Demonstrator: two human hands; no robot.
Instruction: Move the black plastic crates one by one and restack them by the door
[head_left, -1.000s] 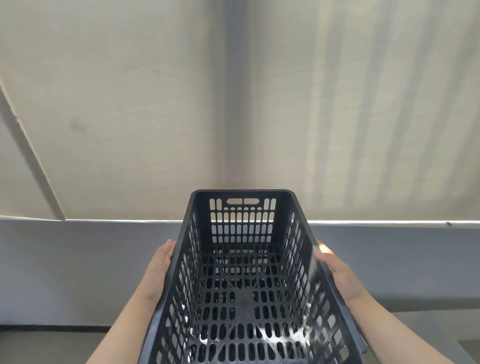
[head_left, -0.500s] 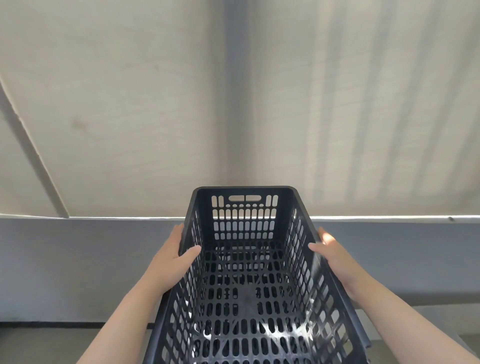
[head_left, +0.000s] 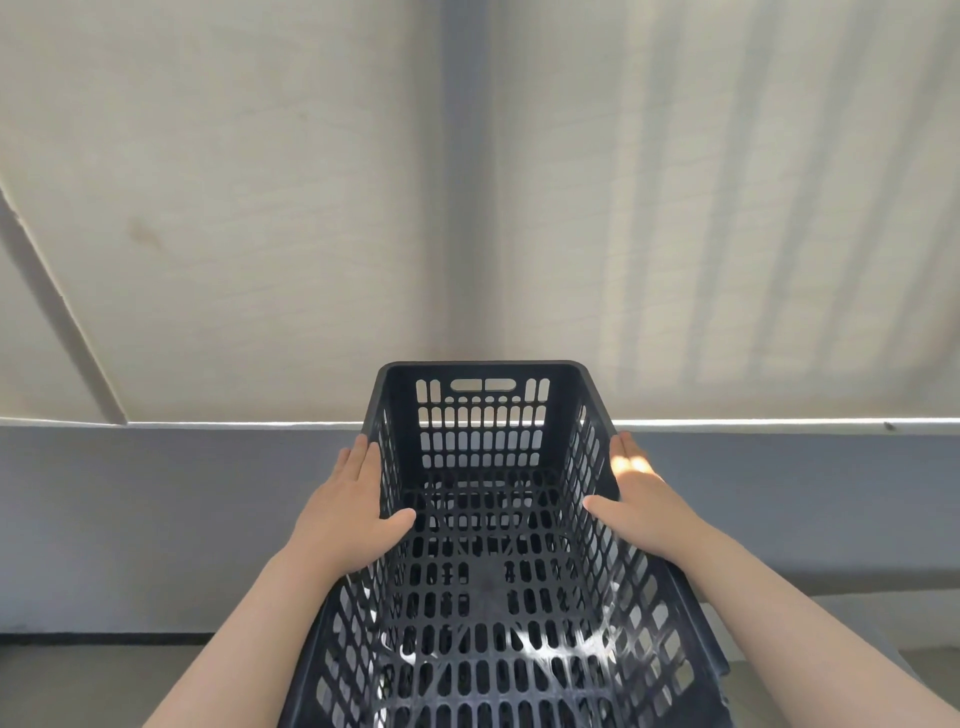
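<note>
An empty black plastic crate (head_left: 483, 582) with slotted walls fills the lower middle of the view, its long axis pointing away from me. My left hand (head_left: 348, 512) grips its left rim, fingers flat along the outside and thumb hooked inside. On the opposite rim my right hand (head_left: 636, 499) holds the same way, thumb inside. A patch of sunlight falls on the right fingers. The crate's underside and whatever lies beneath it are hidden.
A cream wall (head_left: 260, 208) with stripe shadows rises straight ahead, above a grey lower band (head_left: 156, 519). A strip of floor (head_left: 104, 680) shows at the bottom left. No door or other crates are in view.
Both hands have slid forward along the crate's rims and their thumbs now hook inside. The crate has shifted slightly up and away in the view.
</note>
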